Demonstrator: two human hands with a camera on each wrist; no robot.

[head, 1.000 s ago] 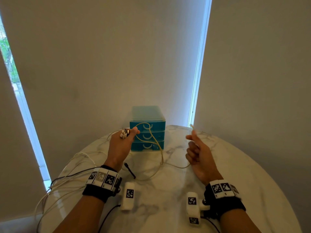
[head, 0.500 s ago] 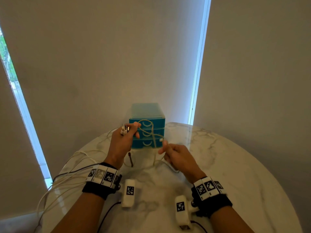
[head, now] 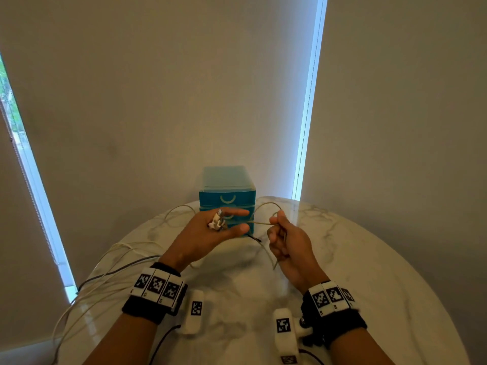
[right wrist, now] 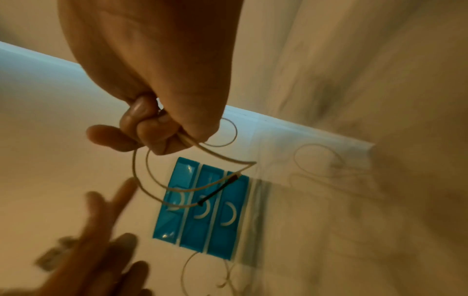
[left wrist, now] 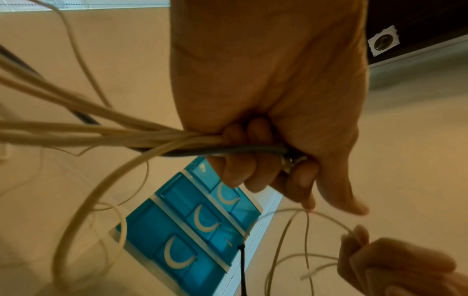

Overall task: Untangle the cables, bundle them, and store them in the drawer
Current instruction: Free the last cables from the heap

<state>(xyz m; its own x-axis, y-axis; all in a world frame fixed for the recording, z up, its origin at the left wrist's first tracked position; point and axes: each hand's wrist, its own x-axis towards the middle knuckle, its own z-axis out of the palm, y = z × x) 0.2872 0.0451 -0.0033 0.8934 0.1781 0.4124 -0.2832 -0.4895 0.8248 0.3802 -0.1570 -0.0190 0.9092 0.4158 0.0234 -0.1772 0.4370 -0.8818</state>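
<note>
My left hand [head: 232, 222] is raised in front of the teal three-drawer unit [head: 228, 197]. Its curled fingers grip a bundle of white and grey cables [left wrist: 177, 140], with white plugs [head: 216, 222] sticking up and index finger and thumb stretched out. The right hand [head: 276, 223] pinches a thin beige cable [head: 259, 222] that runs across to the left hand and loops above [head: 266, 204]. In the right wrist view the fingers [right wrist: 152, 130] hold several loops of it, ending in a black tip [right wrist: 217, 190]. All three drawers [right wrist: 202, 210] are closed.
The round marble table [head: 369, 272] stands against a wall with blinds. Long cables [head: 105, 275] trail from my left hand over the table's left edge. The drawer unit sits at the table's far edge, centre.
The right hand swung in from the right towards the left hand and now holds the thin cable looped beside it. The left hand's index finger and thumb have spread out.
</note>
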